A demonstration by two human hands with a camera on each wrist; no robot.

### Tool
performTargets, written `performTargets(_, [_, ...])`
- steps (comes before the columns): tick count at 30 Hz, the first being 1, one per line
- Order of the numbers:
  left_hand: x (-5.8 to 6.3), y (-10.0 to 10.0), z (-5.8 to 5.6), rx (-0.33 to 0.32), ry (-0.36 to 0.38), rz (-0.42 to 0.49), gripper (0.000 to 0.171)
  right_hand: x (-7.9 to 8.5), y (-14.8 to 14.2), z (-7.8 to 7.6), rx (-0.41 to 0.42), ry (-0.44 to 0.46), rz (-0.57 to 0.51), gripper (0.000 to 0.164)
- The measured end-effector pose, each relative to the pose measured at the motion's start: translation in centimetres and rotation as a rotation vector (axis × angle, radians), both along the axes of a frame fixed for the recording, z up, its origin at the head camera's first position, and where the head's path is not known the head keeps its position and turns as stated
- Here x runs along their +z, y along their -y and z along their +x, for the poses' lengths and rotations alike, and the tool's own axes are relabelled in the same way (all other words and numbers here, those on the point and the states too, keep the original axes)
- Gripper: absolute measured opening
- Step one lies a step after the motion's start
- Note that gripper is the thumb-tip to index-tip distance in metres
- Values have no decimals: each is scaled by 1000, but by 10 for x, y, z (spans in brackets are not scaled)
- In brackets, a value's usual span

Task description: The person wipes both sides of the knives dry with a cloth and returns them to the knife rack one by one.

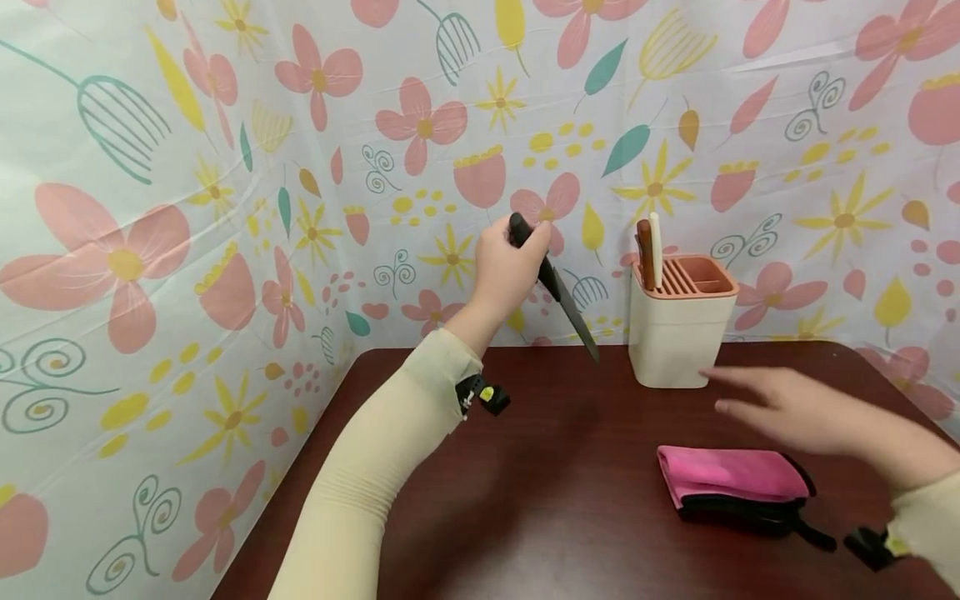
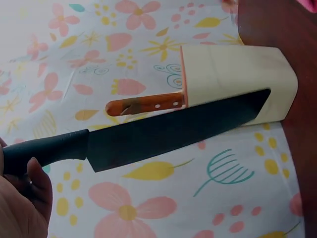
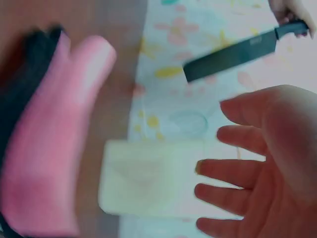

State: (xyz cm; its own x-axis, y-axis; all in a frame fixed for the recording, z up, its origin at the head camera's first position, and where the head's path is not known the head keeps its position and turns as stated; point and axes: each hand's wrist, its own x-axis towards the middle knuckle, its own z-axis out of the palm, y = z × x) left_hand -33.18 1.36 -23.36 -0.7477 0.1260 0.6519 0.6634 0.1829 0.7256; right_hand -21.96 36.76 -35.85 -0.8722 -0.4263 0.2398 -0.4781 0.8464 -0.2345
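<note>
High above the table, my left hand [image 1: 504, 271] grips the black handle of a broad dark kitchen knife [image 1: 574, 317]. Its blade slants down to the right, toward a cream knife holder [image 1: 667, 346] with a pink slotted top. In the left wrist view the whole blade [image 2: 173, 133] shows, partly in front of the holder. Fingers extended and spread, my right hand [image 1: 795, 410] hovers at the holder's front right and holds nothing. A brown-handled knife [image 1: 645, 258] and a white handle [image 1: 657, 250] stand in the holder's slots.
A folded pink cloth item with black trim [image 1: 735, 475] and a black strap lies on the dark red-brown table [image 1: 570, 500], below my right hand. Flower-patterned sheeting [image 1: 420, 192] hangs behind the table and along its left side.
</note>
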Motion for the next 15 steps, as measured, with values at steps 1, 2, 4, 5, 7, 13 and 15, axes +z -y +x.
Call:
performTargets(1, [5, -4, -2, -6, 8, 0, 34, 8, -4, -6, -15, -23, 11, 47])
performTargets(2, [11, -7, -4, -9, 18, -4, 31, 14, -7, -13, -25, -57, 22, 46])
performTargets(4, [21, -15, -8, 6, 38, -17, 30, 26, -12, -28, -40, -104, 28, 43])
performTargets(5, [27, -19, -9, 14, 38, -28, 30, 31, -14, -35, -43, -138, 28, 42])
performTargets(7, [37, -27, -12, 18, 52, -46, 28, 38, -16, -48, -69, -186, 24, 40])
performTargets(13, [62, -54, -15, 18, 58, -122, 19, 37, -18, -80, -55, -289, 24, 41])
performTargets(15, [69, -64, -17, 11, 57, -137, 20, 30, -20, -88, -40, -330, 37, 44])
